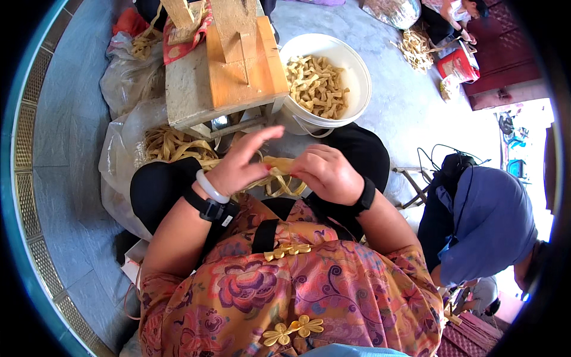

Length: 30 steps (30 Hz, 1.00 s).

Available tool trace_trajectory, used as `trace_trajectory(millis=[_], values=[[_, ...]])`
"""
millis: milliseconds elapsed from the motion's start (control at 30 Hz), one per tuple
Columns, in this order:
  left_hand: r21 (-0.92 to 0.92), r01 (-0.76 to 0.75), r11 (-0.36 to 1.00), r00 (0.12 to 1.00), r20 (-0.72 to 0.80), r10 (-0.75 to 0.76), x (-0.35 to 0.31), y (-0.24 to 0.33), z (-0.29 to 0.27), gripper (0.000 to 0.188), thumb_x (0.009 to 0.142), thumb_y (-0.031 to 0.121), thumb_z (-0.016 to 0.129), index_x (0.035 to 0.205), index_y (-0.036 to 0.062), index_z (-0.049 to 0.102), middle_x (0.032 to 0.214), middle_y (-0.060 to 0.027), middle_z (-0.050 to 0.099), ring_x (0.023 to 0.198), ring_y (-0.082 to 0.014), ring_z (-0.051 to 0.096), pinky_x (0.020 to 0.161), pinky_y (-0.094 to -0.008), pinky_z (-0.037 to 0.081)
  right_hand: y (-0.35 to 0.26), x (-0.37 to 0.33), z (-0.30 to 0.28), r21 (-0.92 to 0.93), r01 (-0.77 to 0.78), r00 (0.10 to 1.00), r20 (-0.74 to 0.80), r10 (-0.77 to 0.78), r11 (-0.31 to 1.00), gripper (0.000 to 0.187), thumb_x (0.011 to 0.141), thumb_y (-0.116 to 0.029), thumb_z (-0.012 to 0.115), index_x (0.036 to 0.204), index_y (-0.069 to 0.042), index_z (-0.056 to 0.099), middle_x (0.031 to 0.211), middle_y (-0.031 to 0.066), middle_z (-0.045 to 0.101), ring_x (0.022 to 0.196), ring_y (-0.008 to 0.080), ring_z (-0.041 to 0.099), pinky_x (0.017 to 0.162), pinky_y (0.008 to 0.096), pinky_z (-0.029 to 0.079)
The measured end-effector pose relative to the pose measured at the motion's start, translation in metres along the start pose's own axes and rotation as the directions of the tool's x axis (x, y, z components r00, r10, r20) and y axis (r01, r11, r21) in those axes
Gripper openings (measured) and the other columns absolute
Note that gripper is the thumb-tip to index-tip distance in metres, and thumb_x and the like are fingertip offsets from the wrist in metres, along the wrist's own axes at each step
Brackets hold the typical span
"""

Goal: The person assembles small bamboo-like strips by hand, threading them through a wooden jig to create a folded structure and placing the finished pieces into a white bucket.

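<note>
My right hand [327, 171] pinches a soft, pale yellow strip [278, 163] between thumb and fingers, above my lap. Just left of it is my left hand [239, 166], its fingers stretched out and the thumb apart, close to the strip's end; whether the thumb touches it I cannot tell. More long yellow strips [172, 144] lie loose below my hands and spill from a clear plastic bag [123, 156] at the left. A white bucket [362, 65] beyond my right hand holds many short knotted pieces [318, 89] of the same colour.
Ahead stands a low bench [190, 95] bearing a wooden board [267, 77] with an upright post. A person in a blue-grey top [493, 220] sits close on my right. Another person [457, 24] works at the far right, near a red bucket [458, 65] and a strip pile [414, 50].
</note>
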<state>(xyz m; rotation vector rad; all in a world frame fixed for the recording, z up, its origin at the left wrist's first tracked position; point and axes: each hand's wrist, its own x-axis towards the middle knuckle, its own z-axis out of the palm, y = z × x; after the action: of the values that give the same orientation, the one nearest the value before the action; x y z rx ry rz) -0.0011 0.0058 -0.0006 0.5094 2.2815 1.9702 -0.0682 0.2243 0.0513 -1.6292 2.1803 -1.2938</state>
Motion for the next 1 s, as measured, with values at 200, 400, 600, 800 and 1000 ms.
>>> trace_trajectory(millis=[200,400,600,800,1000], values=[[-0.200,0.223,0.954,0.975,0.051,-0.217,0.001,0.005,0.016,0.017,0.095,0.009,0.049,0.110,0.0017,0.050,0.081,-0.0001,0.053,0.070,-0.0068,0.051,0.063,-0.0242,0.045,0.017,-0.005,0.027,0.458,-0.446,0.858,-0.027,0.514,0.769,0.015,0.083,0.001,0.062,0.097,-0.002,0.058,0.077,0.0072,0.061,0.066,0.0160,0.059,0.060,0.0275,0.048],[0.034,0.148,0.988,0.988,0.050,-0.149,-0.006,-0.006,0.008,0.014,0.094,0.011,0.052,0.103,0.0017,0.056,0.078,-0.0069,0.057,0.071,-0.0127,0.053,0.066,-0.0266,0.045,0.007,0.010,0.020,0.011,-0.229,0.971,-0.074,0.229,0.973,0.018,0.082,0.000,0.062,0.099,-0.003,0.058,0.079,0.0083,0.062,0.069,0.0228,0.061,0.064,0.0307,0.049],[-0.067,0.140,0.988,0.990,0.043,-0.137,-0.007,0.000,0.005,0.017,0.092,0.016,0.057,0.101,0.0011,0.058,0.074,-0.0100,0.060,0.068,-0.0153,0.056,0.064,-0.0292,0.046,0.009,0.016,0.012,-0.041,-0.213,0.973,0.079,0.216,0.976,0.015,0.081,-0.003,0.064,0.096,-0.004,0.059,0.080,0.0108,0.061,0.071,0.0260,0.060,0.064,0.0321,0.049],[-0.247,0.352,0.903,0.935,0.049,-0.351,-0.020,-0.012,-0.010,0.019,0.097,0.024,0.053,0.096,0.0045,0.053,0.072,0.0041,0.048,0.063,-0.0036,0.041,0.054,-0.0188,0.037,0.022,0.004,-0.003,0.025,-0.390,0.915,-0.102,0.391,0.920,0.009,0.082,0.002,0.060,0.090,-0.003,0.058,0.079,0.0093,0.063,0.071,0.0215,0.063,0.064,0.0291,0.049],[-0.601,0.474,0.644,0.835,0.076,-0.544,-0.028,-0.006,-0.015,0.028,0.093,0.034,0.059,0.083,0.0085,0.055,0.064,0.0052,0.044,0.054,-0.0032,0.037,0.046,-0.0182,0.028,0.022,0.010,0.011,-0.446,-0.058,0.959,-0.275,-0.075,0.893,0.025,0.075,0.006,0.059,0.097,-0.005,0.059,0.075,0.0073,0.063,0.065,0.0264,0.062,0.059,0.0343,0.050]])
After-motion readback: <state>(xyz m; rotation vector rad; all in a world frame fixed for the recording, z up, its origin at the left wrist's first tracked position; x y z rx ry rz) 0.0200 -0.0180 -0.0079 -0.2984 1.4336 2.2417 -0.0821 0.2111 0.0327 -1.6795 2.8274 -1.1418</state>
